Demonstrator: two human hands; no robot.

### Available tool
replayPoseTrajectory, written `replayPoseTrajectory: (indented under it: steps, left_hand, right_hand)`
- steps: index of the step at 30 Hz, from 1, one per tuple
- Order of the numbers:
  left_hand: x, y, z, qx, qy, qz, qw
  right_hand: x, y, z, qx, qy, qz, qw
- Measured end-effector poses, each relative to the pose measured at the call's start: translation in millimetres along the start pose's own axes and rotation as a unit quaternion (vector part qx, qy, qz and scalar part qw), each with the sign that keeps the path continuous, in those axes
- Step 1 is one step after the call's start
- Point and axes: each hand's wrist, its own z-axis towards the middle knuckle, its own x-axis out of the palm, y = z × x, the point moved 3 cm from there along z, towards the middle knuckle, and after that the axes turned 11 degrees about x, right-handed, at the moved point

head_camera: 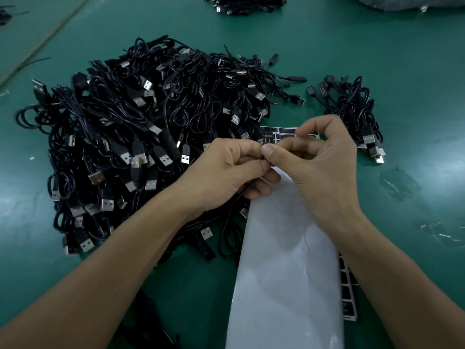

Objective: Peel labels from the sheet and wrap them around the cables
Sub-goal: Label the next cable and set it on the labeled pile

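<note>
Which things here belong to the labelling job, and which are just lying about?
Job: left hand and right hand pinching the held cable; label sheet; big cable pile; small cable pile.
Lying about: far cable bundle; plastic bag; clear scraps.

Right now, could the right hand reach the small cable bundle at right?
Probably yes: the small bundle lies just beyond the right hand, nothing between, but it and the left hand pinch a cable.

Left of the left hand (224,172), the cables (120,114) are sheathed in black, faintly glossy plastic and tipped with bright metal plugs (166,159). Below the right hand (322,157), the sheet (284,273) is seen as smooth, lightly creased white paper on a dully sheened green table (377,59).
</note>
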Motion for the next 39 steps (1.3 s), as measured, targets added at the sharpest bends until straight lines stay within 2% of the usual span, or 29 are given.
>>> replayPoseTrajectory:
  steps: [13,21,34,39]
  left_hand:
    - [2,0,1,0.003,0.008,0.014,1.0]
    - [3,-1,1,0.037,-0.023,0.056,0.997]
    - [10,2,0,0.075,-0.039,0.139,0.987]
    - [6,2,0,0.068,-0.043,0.149,0.986]
  right_hand:
    - [2,-6,6,0.035,0.049,0.014,0.998]
    - [-3,-3,8,0.041,0.065,0.052,0.996]
    - [-3,1,7,-0.005,0.055,-0.06,0.997]
    - [-10,-1,8,0.007,0.023,-0.173,0.985]
